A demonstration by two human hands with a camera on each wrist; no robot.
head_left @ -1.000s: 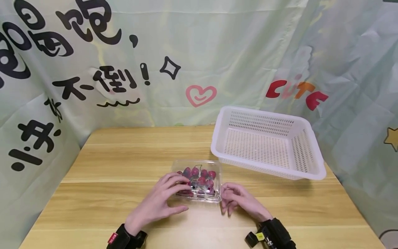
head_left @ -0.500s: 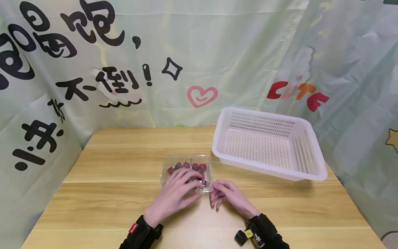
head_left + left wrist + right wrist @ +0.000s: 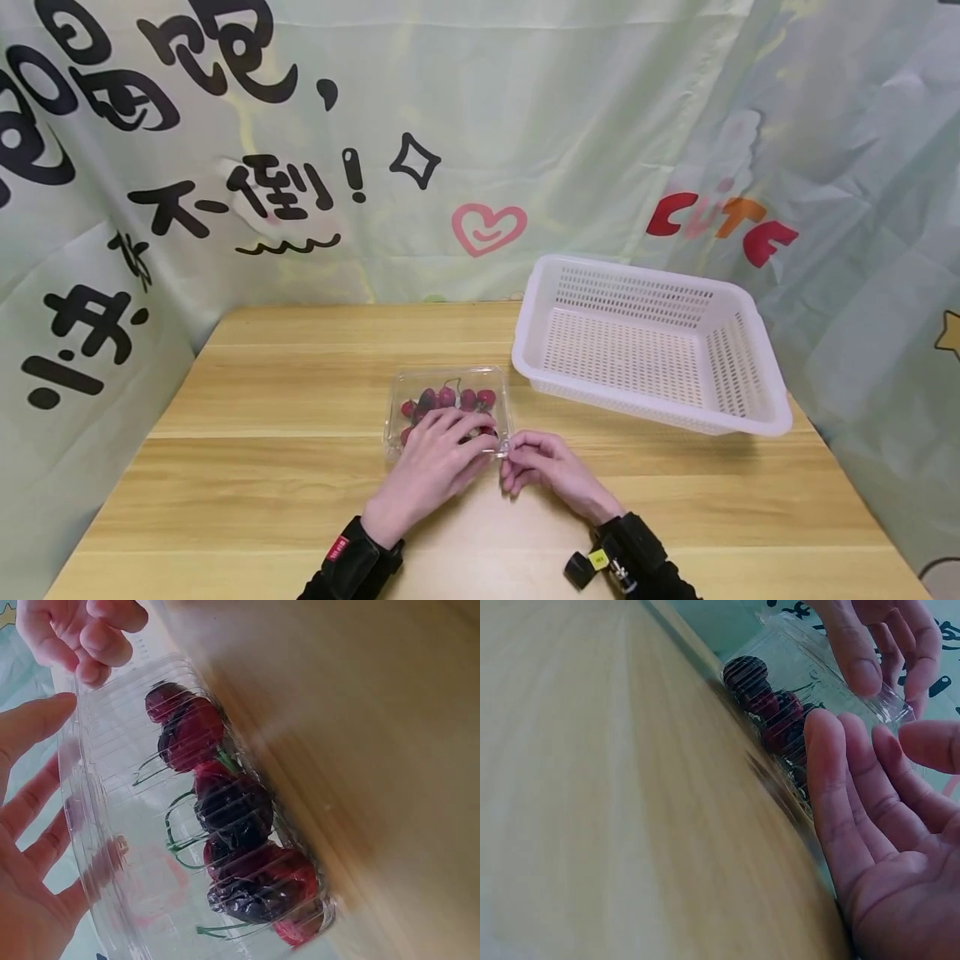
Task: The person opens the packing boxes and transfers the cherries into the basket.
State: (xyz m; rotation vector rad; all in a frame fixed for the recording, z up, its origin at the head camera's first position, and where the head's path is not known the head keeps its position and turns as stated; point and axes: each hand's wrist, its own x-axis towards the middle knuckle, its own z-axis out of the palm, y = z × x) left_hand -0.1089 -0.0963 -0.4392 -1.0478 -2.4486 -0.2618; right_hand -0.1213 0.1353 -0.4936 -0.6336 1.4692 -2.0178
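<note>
A clear plastic clamshell box of dark red cherries with green stems stands on the table, its lid down. My left hand lies over the lid's near part, fingers spread across the top and thumb by the front edge. At the box's near right corner is my right hand, its thumb and forefinger pinching at the lid's rim while the other fingers bend loosely below. In the right wrist view the right hand's fingers partly hide the cherries.
A white perforated plastic basket stands at the back right of the wooden table, with nothing in it. Behind the table hangs a pale printed cloth. Both wrists wear black camera straps.
The box and both hands have shifted left and slightly away from me since a second ago. In the last half second the left hand has slid slightly right over the lid.
</note>
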